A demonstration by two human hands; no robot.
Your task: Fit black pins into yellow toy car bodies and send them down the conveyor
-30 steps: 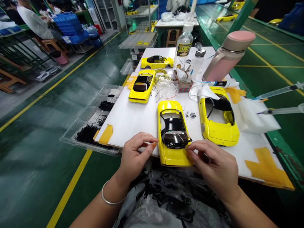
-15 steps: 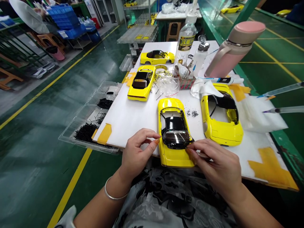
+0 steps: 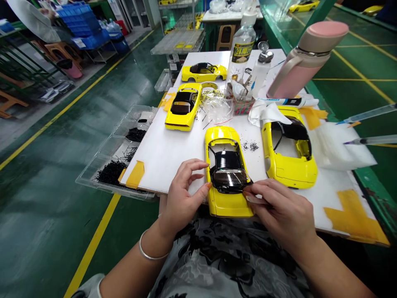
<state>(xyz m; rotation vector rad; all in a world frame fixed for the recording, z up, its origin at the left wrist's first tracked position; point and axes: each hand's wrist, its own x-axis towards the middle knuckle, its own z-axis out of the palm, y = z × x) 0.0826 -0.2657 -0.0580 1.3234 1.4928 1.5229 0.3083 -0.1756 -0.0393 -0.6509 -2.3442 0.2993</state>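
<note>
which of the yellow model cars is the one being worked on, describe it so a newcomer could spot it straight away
On the white board, look at the near edge in front of the person. The yellow car body there lies between the left hand and the right hand, whose fingertips touch its sides. Unlike the hollow car shell to its right, it has a glossy black cabin insert fitted.

On the board [image 3: 173, 153], one model car body [image 3: 228, 171] lies at the near edge, with the left hand [image 3: 182, 198] touching its left side and the right hand [image 3: 281, 213] touching its right. A second car body [image 3: 290, 149] lies to its right, a third [image 3: 182, 105] behind and to the left, and a fourth [image 3: 203, 72] near the far edge. A compartment tray [image 3: 124, 153] juts out from under the board's left edge, and a flask [image 3: 305, 58] and two bottles [image 3: 243, 49] stand toward the far right.
</note>
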